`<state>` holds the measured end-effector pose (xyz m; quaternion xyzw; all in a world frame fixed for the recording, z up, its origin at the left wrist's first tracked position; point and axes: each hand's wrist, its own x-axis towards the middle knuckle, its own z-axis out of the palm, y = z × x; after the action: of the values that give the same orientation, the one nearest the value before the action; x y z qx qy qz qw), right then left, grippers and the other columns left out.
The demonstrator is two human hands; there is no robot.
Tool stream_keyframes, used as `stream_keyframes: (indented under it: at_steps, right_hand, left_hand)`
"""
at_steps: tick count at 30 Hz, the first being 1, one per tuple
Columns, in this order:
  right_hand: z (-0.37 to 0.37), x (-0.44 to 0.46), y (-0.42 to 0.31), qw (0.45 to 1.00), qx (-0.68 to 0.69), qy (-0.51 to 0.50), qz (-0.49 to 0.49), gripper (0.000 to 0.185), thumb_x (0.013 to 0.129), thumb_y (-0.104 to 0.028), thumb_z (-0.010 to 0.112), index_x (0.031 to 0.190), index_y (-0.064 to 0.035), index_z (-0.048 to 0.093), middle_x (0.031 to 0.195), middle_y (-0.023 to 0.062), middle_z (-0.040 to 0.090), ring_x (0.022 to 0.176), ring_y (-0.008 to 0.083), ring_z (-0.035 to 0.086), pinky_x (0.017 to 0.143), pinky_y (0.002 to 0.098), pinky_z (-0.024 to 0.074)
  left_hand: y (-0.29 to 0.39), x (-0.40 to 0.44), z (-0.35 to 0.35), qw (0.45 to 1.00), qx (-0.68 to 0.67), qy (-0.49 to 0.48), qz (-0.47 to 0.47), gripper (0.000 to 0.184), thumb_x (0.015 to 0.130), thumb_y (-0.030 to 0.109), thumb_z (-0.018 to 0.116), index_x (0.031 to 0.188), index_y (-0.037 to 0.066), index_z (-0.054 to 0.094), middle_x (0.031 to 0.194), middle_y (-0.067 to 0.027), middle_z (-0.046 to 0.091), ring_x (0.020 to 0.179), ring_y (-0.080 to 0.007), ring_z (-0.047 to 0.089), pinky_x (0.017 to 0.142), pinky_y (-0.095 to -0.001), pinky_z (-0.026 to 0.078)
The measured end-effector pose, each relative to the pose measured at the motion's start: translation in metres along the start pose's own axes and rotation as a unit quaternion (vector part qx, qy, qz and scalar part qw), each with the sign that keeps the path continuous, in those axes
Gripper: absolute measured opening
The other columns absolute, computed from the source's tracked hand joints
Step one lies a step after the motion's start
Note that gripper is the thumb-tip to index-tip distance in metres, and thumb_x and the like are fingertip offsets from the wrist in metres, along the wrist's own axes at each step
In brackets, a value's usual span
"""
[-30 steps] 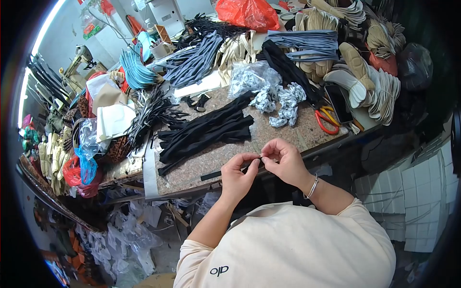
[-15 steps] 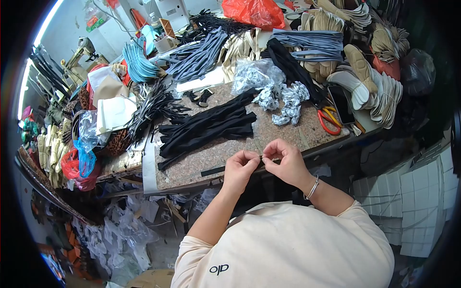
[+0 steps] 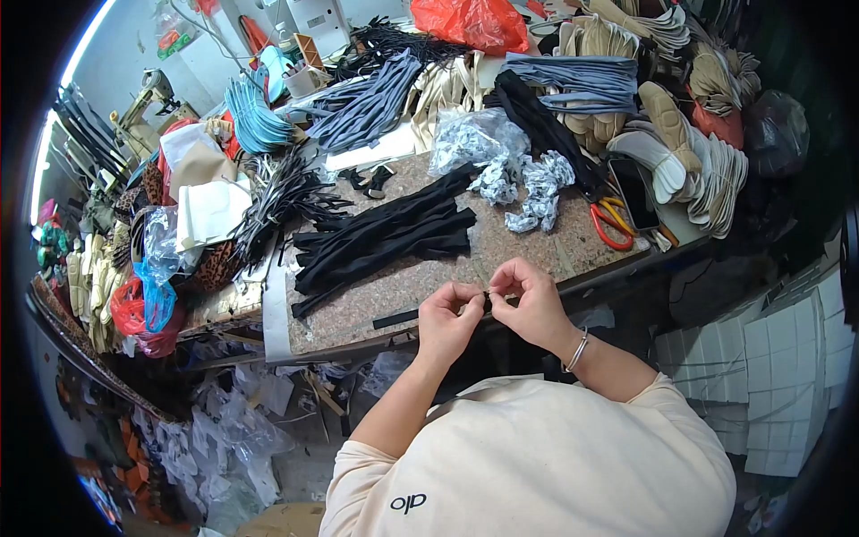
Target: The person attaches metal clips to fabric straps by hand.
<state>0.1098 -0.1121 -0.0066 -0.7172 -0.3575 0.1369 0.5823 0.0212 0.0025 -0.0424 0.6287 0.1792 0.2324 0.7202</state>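
Observation:
My left hand (image 3: 449, 324) and my right hand (image 3: 532, 309) meet at the table's front edge, fingertips pinched close together. Between them shows a small dark bit of a narrow black fabric strip (image 3: 395, 319), whose other end sticks out to the left over the tabletop. Both hands are closed on it; the exact grip is hidden by the fingers. Just beyond lies a pile of black fabric strips (image 3: 385, 234). Crumpled silvery pieces (image 3: 542, 192) and a clear plastic bag (image 3: 479, 139) sit behind, past the right hand.
Scissors with red and yellow handles (image 3: 612, 225) and a phone (image 3: 633, 194) lie at the table's right. Bundles of blue-grey strips (image 3: 367, 103), dark thin strips (image 3: 291, 192) and beige insole-shaped pieces (image 3: 671, 134) crowd the back and sides. White boxes (image 3: 787, 376) stand lower right.
Almost nothing differs. The hands stay pinched together at the same spot, with only slight finger movement; the whole view has shifted a little.

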Motion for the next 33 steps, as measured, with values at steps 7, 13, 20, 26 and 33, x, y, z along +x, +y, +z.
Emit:
stream_keyframes:
  at_steps: [7, 13, 20, 26, 33]
  right_hand:
    - [-0.003, -0.001, 0.003, 0.996, 0.072, -0.003, 0.046, 0.017, 0.073, 0.007, 0.058, 0.087, -0.0017, 0.056, 0.077, 0.0026, 0.058, 0.065, 0.0079, 0.053, 0.06, 0.0188, 0.0462]
    - [-0.005, 0.001, 0.011, 0.986, 0.144, -0.025, 0.078, 0.017, 0.075, 0.005, 0.059, 0.091, -0.0006, 0.059, 0.078, 0.003, 0.06, 0.066, 0.0081, 0.054, 0.063, 0.0188, 0.0468]
    - [-0.004, -0.002, 0.015, 0.985, 0.152, -0.032, 0.08, 0.018, 0.074, 0.005, 0.059, 0.091, -0.0006, 0.059, 0.079, 0.0029, 0.06, 0.067, 0.0076, 0.054, 0.064, 0.0184, 0.0469]
    - [-0.005, -0.002, 0.019, 0.99, 0.115, -0.039, 0.069, 0.022, 0.073, 0.009, 0.058, 0.093, -0.0008, 0.059, 0.082, 0.0029, 0.06, 0.068, 0.0064, 0.053, 0.065, 0.0163, 0.0463]
    - [-0.013, 0.006, 0.026, 0.942, 0.305, -0.031, 0.136, 0.02, 0.075, 0.006, 0.056, 0.093, -0.0018, 0.059, 0.081, 0.0031, 0.058, 0.066, 0.009, 0.054, 0.061, 0.0182, 0.0479]
  left_hand:
    - [0.01, -0.002, 0.004, 1.0, 0.007, 0.019, 0.011, 0.005, 0.076, -0.001, 0.06, 0.08, 0.0, 0.06, 0.079, -0.004, 0.061, 0.068, -0.0088, 0.053, 0.064, -0.0181, 0.043]
    - [0.013, -0.005, 0.006, 0.998, 0.043, 0.019, 0.036, 0.014, 0.076, -0.002, 0.06, 0.089, 0.001, 0.057, 0.083, -0.0044, 0.06, 0.07, -0.0092, 0.054, 0.066, -0.0186, 0.044]
    - [0.004, -0.002, 0.004, 0.999, -0.051, 0.013, -0.013, 0.024, 0.077, -0.003, 0.059, 0.099, 0.003, 0.053, 0.086, -0.004, 0.057, 0.071, -0.0095, 0.053, 0.065, -0.0192, 0.044]
    - [0.006, -0.007, 0.01, 0.999, -0.02, 0.003, 0.027, 0.025, 0.078, -0.002, 0.059, 0.102, 0.003, 0.053, 0.087, -0.0033, 0.055, 0.071, -0.0097, 0.052, 0.065, -0.0186, 0.043]
    - [0.004, -0.011, 0.0, 0.997, -0.004, -0.06, -0.046, 0.023, 0.08, 0.003, 0.06, 0.103, 0.003, 0.055, 0.082, -0.0031, 0.056, 0.069, -0.0083, 0.051, 0.062, -0.0173, 0.041]
